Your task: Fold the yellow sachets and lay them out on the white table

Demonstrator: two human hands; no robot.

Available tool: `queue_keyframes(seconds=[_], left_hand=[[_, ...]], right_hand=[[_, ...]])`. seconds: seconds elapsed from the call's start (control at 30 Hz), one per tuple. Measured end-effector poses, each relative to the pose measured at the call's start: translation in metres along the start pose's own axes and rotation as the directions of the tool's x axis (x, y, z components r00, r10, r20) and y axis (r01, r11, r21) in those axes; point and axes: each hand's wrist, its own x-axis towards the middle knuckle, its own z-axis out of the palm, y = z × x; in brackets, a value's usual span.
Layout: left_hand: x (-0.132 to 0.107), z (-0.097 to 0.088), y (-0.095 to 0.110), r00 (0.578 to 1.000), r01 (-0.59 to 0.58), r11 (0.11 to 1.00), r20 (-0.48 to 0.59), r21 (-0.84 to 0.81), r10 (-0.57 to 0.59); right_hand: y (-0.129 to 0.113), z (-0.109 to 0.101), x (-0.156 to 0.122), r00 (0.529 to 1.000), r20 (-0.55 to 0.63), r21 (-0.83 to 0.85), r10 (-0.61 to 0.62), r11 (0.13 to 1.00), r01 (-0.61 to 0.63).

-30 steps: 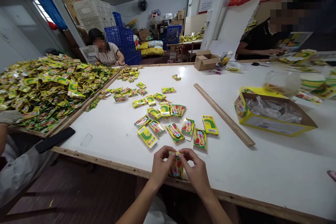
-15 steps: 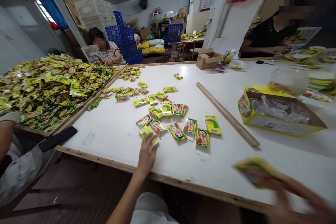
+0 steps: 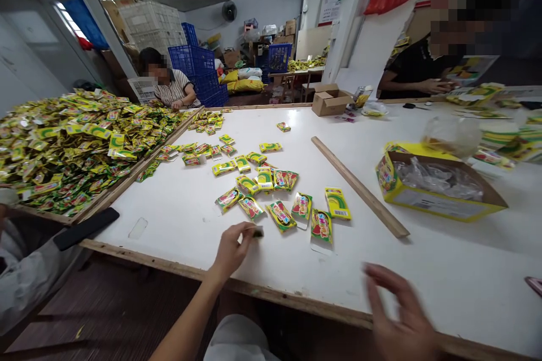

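My left hand (image 3: 230, 249) pinches a small candy box (image 3: 258, 232), seen nearly edge-on and mostly hidden by my fingers, low over the white table. Just beyond it lie several yellow-green candy boxes with watermelon pictures, among them one green-edged box (image 3: 281, 216) and a box lying barcode side up (image 3: 337, 203). A box with an open end flap (image 3: 322, 225) rests closer to me. Over the table's front edge at the right, my right hand (image 3: 400, 313) is slightly blurred, thumb and fingers apart, holding nothing.
A wooden strip (image 3: 359, 186) lies across the table, left of a yellow display carton (image 3: 440, 203) with clear plastic inside. A large heap of candy boxes (image 3: 84, 141) fills the left side behind a wooden rail. Two other people sit at the far left and right.
My left hand has picked up the candy box it was touching. The flat yellow-green packet in my right hand is gone from it, and that hand has moved left with its fingers apart.
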Motion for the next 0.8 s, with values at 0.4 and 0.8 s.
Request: queue_keyframes(seconds=[0.4,0.8], left_hand=[[-0.037,0.066,0.013,0.979,0.179,0.816,0.018,-0.550,-0.202],[-0.024,0.075,0.017,0.985,0.164,0.733,0.076,-0.660,-0.153]], right_hand=[[0.002,0.089,-0.010,0.883,0.469,0.296,-0.029,0.947,-0.126],[0.006,0.096,0.005,0.893,0.446,0.294,-0.060,0.952,-0.083]])
